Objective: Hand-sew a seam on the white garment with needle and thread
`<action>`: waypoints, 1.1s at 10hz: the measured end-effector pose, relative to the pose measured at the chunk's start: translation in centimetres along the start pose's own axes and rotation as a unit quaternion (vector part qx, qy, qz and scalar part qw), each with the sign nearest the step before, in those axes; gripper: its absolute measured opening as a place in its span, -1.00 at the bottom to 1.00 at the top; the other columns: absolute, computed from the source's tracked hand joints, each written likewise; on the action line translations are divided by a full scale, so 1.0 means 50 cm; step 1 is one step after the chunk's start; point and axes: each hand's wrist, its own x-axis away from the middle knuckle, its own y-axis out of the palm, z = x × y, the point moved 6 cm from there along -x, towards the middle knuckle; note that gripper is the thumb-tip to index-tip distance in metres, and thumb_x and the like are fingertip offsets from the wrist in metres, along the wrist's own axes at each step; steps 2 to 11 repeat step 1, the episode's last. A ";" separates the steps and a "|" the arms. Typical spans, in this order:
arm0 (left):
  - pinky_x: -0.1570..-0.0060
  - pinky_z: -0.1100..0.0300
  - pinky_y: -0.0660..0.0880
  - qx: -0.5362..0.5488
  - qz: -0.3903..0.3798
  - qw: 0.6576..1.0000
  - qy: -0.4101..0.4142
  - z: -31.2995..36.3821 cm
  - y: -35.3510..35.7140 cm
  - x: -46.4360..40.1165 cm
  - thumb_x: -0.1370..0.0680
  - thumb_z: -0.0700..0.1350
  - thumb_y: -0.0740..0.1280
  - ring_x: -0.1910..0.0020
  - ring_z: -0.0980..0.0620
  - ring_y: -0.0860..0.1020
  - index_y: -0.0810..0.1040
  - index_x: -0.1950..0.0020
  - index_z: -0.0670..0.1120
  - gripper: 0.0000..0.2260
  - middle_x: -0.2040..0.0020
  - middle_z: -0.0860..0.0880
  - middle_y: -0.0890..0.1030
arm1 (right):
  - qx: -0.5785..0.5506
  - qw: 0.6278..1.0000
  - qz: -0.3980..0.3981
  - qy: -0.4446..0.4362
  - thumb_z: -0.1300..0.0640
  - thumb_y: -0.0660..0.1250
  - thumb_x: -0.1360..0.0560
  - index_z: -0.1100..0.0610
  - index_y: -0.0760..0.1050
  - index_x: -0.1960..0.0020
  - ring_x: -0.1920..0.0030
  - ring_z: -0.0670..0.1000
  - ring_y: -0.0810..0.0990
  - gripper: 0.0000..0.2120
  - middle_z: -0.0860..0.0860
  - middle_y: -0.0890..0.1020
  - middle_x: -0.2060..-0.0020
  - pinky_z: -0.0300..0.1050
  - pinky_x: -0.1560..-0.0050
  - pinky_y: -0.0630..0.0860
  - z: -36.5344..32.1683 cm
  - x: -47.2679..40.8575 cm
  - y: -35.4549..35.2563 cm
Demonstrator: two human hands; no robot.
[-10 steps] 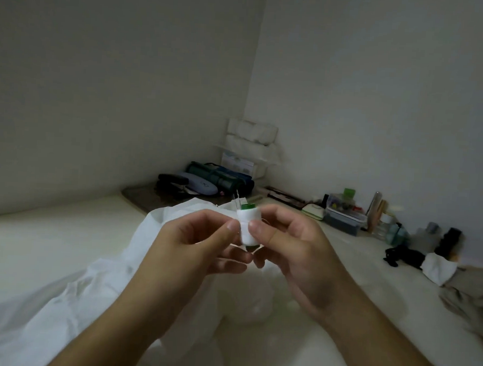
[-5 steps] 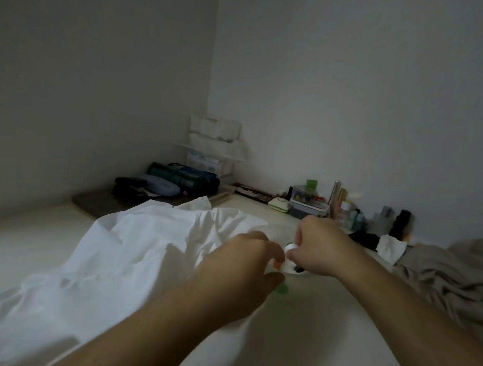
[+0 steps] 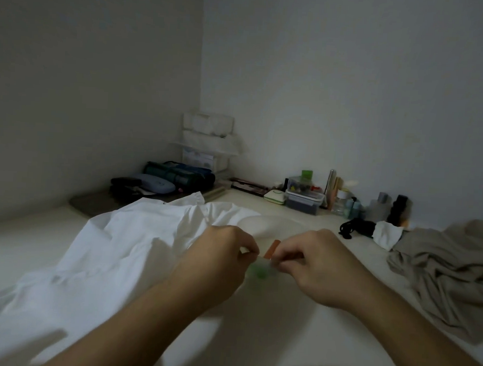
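Half a second ago the right hand [image 3: 318,266] was pinching a small white spool low beside the garment; now both hands are raised and drawn close together, and a small orange strip [image 3: 272,249] has appeared between them. The spool itself cannot be made out now. The left hand [image 3: 221,261] has its fingers curled, fingertips pinched at something too blurred to identify. The right hand's curled fingers pinch the strip's lower end; its long axis tilts up and to the right.

A blurred green item [image 3: 259,272] lies just below the gap between the hands. The white garment [image 3: 113,249] spreads left of the left hand, partly under its forearm. A beige cloth [image 3: 450,277] lies right of the right hand. Bottles and boxes [image 3: 304,198] stand beyond both hands against the wall.
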 end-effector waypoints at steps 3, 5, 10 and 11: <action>-0.10 0.34 0.52 0.035 0.035 0.999 -0.017 0.001 -0.008 0.024 -0.70 0.03 0.33 -0.06 0.24 0.56 0.63 -0.31 0.20 -0.79 -0.21 0.21 0.63 | 0.007 0.999 0.028 -0.017 0.05 0.42 -0.59 -0.20 0.70 -0.12 -0.05 -0.21 0.64 -0.81 -0.25 0.70 -0.03 -0.12 -0.15 0.60 -0.010 0.013 0.000; -0.10 0.34 0.52 0.035 0.035 0.999 -0.017 0.001 -0.008 0.024 -0.70 0.03 0.33 -0.06 0.24 0.56 0.63 -0.31 0.20 -0.79 -0.21 0.21 0.63 | 0.007 0.999 0.028 -0.017 0.05 0.42 -0.59 -0.20 0.70 -0.12 -0.05 -0.21 0.64 -0.81 -0.25 0.70 -0.03 -0.12 -0.15 0.60 -0.010 0.013 0.000; -0.10 0.34 0.52 0.035 0.035 0.999 -0.017 0.001 -0.008 0.024 -0.70 0.03 0.33 -0.06 0.24 0.56 0.63 -0.31 0.20 -0.79 -0.21 0.21 0.63 | 0.007 0.999 0.028 -0.017 0.05 0.42 -0.59 -0.20 0.70 -0.12 -0.05 -0.21 0.64 -0.81 -0.25 0.70 -0.03 -0.12 -0.15 0.60 -0.010 0.013 0.000; -0.10 0.34 0.52 0.035 0.035 0.999 -0.017 0.001 -0.008 0.024 -0.70 0.03 0.33 -0.06 0.24 0.56 0.63 -0.31 0.20 -0.79 -0.21 0.21 0.63 | 0.007 0.999 0.028 -0.017 0.05 0.42 -0.59 -0.20 0.70 -0.12 -0.05 -0.21 0.64 -0.81 -0.25 0.70 -0.03 -0.12 -0.15 0.60 -0.010 0.013 0.000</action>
